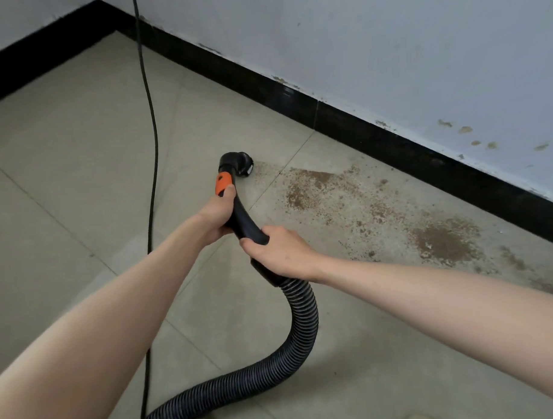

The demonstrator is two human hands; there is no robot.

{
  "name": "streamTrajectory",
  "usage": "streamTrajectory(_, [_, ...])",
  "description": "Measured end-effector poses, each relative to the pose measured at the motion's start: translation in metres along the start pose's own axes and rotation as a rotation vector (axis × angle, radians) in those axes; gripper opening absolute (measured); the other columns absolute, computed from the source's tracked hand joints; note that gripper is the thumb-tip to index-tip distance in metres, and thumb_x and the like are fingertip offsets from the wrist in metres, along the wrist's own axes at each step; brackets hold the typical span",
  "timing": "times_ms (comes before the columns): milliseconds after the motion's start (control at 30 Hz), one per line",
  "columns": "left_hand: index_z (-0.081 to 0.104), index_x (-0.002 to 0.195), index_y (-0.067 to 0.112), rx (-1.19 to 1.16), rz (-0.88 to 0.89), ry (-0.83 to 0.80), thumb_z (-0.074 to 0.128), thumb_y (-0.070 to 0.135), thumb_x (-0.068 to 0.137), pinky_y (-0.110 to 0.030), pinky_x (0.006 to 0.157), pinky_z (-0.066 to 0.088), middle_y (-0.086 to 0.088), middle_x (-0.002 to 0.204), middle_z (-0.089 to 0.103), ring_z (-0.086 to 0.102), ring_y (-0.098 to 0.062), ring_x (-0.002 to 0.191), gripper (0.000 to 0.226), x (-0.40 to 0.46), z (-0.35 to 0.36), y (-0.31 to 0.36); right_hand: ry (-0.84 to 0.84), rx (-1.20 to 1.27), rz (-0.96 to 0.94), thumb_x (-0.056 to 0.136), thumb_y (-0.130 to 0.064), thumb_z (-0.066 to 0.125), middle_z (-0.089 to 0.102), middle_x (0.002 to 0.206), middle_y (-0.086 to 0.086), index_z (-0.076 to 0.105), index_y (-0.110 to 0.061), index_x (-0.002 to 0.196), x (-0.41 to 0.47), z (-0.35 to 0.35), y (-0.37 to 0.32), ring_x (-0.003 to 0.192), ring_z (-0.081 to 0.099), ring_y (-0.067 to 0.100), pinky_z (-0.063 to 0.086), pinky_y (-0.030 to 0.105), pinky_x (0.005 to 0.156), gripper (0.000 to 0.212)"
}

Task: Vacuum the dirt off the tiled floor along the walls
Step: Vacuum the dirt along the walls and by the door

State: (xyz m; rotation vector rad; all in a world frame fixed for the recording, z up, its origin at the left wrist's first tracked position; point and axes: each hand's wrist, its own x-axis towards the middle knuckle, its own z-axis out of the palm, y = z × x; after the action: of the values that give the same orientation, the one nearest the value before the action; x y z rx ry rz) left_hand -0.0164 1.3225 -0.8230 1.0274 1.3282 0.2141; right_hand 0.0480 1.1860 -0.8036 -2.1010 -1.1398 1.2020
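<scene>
Both my hands are wrapped round the curved black plastic vacuum handle (242, 216): my left hand (217, 216) grips it high up, thumb lying just under the orange slider collar (223, 183), and my right hand (278, 251) holds the lower end, fingers curled over the top where the rigid pipe meets the ribbed black flexible hose (296, 327). The hose loops down and back toward my feet and runs out of view at the bottom. The short black elbow nozzle (238, 165) at the far end of the handle sits low, at or just above the beige tiled floor (79, 159); I cannot tell whether it actually touches. It points toward the brown scattered dirt (315, 189), and its mouth is right at the near left edge of that spill. The dirt spreads rightward in a band along the black skirting board (344, 119) under the scuffed white wall (388, 48), with a denser brown dirt patch (442, 241) further right, close to the skirting. A thin black power cord (150, 119) hangs down on my left, well clear of the nozzle. I judge I am at the start of this stretch: the tiles to the left of the nozzle look clean, while nearly all the visible dirt lies unswept. The next move, as I see it, calls for sweeping the nozzle rightward through the spill, keeping its mouth low and working out to the skirting edge, with my right hand feeding hose so the loop does not drag.
</scene>
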Motion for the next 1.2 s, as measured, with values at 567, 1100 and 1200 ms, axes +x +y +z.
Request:
streamTrajectory(567, [0.040, 0.122, 0.006, 0.105, 0.018, -0.056, 0.034, 0.038, 0.101, -0.031, 0.064, 0.046, -0.005, 0.083, 0.047, 0.051, -0.017, 0.073, 0.039, -0.008, 0.028, -0.010, 0.070, 0.001, 0.056, 0.086, -0.061, 0.049, 0.066, 0.085, 0.001, 0.049, -0.028, 0.078, -0.016, -0.001, 0.030, 0.081, 0.065, 0.026, 0.045, 0.031, 0.060, 0.034])
streamTrajectory(1100, [0.042, 0.111, 0.010, 0.189, 0.066, -0.189, 0.034, 0.038, 0.101, -0.030, 0.068, 0.048, -0.003, 0.081, 0.048, 0.051, -0.015, 0.072, 0.031, -0.027, 0.081, -0.026, 0.182, 0.001, 0.155, 0.088, -0.060, 0.048, 0.060, 0.077, 0.001, 0.042, -0.026, 0.075, -0.057, -0.010, 0.066, 0.072, 0.062, 0.026, 0.040, 0.031, 0.054, 0.037])
streamTrajectory(1200, [0.041, 0.109, 0.014, 0.206, 0.078, -0.191, 0.034, 0.037, 0.101, -0.031, 0.067, 0.048, -0.004, 0.079, 0.047, 0.050, -0.016, 0.069, 0.025, -0.031, 0.091, -0.029, 0.200, -0.004, 0.182, 0.088, -0.061, 0.046, 0.061, 0.079, 0.001, 0.042, -0.026, 0.075, -0.065, -0.011, 0.072, 0.074, 0.062, 0.026, 0.040, 0.032, 0.055, 0.037])
